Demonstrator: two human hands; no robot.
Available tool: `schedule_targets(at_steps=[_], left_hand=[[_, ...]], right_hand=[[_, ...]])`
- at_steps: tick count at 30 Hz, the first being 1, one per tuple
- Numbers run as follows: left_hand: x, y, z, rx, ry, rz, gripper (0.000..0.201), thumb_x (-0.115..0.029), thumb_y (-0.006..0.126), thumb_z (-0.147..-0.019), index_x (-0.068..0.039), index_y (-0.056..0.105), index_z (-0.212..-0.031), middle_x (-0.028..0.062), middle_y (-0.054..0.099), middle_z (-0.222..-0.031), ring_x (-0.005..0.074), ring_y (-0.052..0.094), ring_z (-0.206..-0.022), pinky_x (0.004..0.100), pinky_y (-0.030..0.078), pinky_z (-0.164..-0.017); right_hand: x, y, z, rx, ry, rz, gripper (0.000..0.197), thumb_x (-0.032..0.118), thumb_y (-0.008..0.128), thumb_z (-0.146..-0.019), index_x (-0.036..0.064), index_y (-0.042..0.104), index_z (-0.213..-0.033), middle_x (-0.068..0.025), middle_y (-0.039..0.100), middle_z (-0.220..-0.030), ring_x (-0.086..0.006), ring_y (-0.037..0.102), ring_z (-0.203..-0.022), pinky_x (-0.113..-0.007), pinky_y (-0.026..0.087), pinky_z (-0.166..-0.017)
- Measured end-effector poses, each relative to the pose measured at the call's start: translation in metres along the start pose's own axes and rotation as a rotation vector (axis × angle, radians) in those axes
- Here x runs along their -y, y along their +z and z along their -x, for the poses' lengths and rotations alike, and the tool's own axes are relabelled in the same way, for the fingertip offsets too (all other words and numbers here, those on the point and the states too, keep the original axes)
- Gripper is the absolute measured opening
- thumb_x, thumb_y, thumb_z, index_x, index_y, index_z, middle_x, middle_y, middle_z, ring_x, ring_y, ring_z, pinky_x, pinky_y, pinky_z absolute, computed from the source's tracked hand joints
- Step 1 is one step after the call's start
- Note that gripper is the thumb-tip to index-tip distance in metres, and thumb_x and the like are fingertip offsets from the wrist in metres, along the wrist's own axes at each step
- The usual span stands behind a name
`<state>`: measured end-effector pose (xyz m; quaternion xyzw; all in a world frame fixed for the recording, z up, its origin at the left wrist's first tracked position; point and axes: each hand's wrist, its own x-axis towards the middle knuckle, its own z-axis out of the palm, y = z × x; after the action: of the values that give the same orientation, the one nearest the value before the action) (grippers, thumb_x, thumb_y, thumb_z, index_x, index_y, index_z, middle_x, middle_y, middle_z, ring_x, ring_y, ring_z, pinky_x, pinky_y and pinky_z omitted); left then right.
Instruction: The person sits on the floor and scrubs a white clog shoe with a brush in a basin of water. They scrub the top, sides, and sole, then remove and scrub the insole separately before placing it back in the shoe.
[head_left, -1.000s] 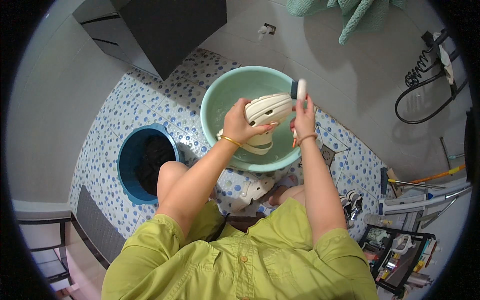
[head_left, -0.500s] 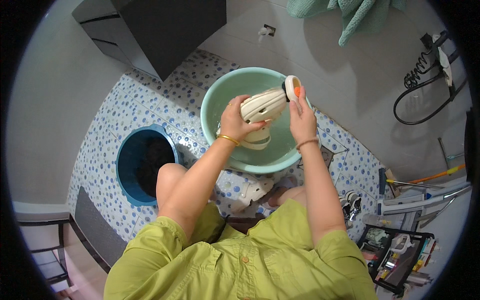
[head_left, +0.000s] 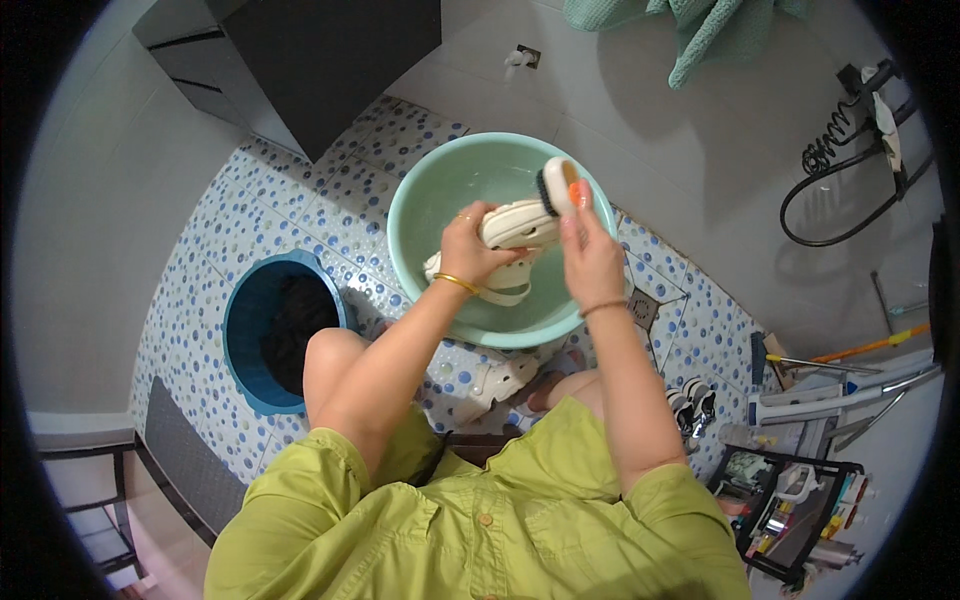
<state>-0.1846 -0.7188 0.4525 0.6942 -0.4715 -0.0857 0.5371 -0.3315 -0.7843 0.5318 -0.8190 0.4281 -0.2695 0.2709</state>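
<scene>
Over a pale green basin (head_left: 403, 190), my left hand (head_left: 468, 252) is wrapped round a cream clog (head_left: 517, 228), which is held tilted. My right hand (head_left: 594, 262) grips a scrub brush (head_left: 557, 182) with a cream back, an orange part and dark bristles. The bristles meet the clog's far right end. Below my left hand, a pale piece with a strap (head_left: 506, 297) shows in the basin. Whether it belongs to the held clog or to another one, I cannot tell. Water seems to stand in the basin.
Left of my knee stands a blue bucket (head_left: 240, 335) with dark stuff inside. A white clog (head_left: 497, 385) lies on the dotted tile floor in front of me. At the right are black-and-white shoes (head_left: 692, 405), a floor drain (head_left: 643, 309) and a rack of bottles (head_left: 795, 510). A dark cabinet (head_left: 330, 70) juts out above.
My right hand and the brush have shifted left, and the brush stands more upright against the clog's end. The clog has tilted flatter in my left hand. The whole view has shifted slightly.
</scene>
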Motion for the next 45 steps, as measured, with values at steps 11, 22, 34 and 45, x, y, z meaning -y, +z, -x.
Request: schedule_targets(at_steps=[11,22,34,45], left_hand=[[-0.004,-0.027,-0.011,0.155,-0.149,0.57,0.075,-0.016,0.088,-0.045,-0.002,0.048,-0.107,0.0069,0.057,-0.103,0.0155,0.055,-0.096,0.0293,0.045,-0.086],[-0.021,-0.052,-0.018,0.248,0.251,0.074,0.117,-0.02,0.087,-0.046,-0.008,0.016,-0.139,0.0123,0.026,-0.138,0.0268,0.03,-0.126,0.0374,0.027,-0.105],[-0.031,-0.07,-0.016,0.307,0.068,0.107,0.072,-0.028,0.084,-0.05,-0.004,0.054,-0.111,0.0107,0.057,-0.1,0.0225,0.056,-0.093,0.0327,0.045,-0.084],[-0.019,-0.064,-0.016,0.263,0.017,0.095,0.071,-0.027,0.084,-0.049,-0.003,0.052,-0.109,0.0104,0.057,-0.098,0.0207,0.056,-0.092,0.032,0.045,-0.083]], right_hand=[[-0.05,0.016,-0.03,0.057,0.29,-0.349,0.051,0.037,0.046,-0.091,0.0131,0.035,-0.135,-0.0148,0.064,-0.093,-0.0163,0.059,-0.068,-0.029,0.047,-0.068],[-0.045,0.047,-0.024,-0.077,0.123,-0.564,0.048,0.027,0.043,-0.093,0.0086,0.032,-0.135,-0.0185,0.055,-0.116,-0.0269,0.057,-0.1,-0.033,0.043,-0.085],[-0.087,0.069,-0.036,0.074,0.213,0.263,0.047,0.026,0.053,-0.085,0.0087,0.044,-0.127,-0.0206,0.061,-0.093,-0.0248,0.061,-0.078,-0.032,0.045,-0.072],[-0.114,0.083,-0.058,0.15,0.344,-0.326,0.037,0.032,0.05,-0.089,0.0088,0.056,-0.117,-0.0021,0.057,-0.075,-0.0121,0.047,-0.055,-0.027,0.039,-0.047]])
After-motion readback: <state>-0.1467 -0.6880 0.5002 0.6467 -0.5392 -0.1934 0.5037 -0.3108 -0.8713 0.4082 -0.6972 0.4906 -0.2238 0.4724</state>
